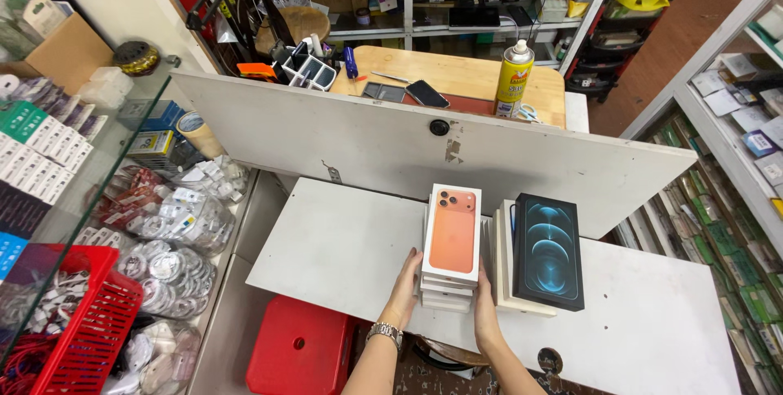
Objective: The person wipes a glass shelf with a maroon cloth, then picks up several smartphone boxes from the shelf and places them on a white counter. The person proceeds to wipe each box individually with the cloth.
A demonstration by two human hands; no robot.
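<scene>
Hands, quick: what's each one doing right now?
Left hand: open, flat against the left side of the phone box stack.
Right hand: open, pressed against the stack's right side.

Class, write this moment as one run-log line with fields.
left hand: flat on left side of phone box stack | right hand: on its right side | beside: dark blue box | surface: white table
</scene>
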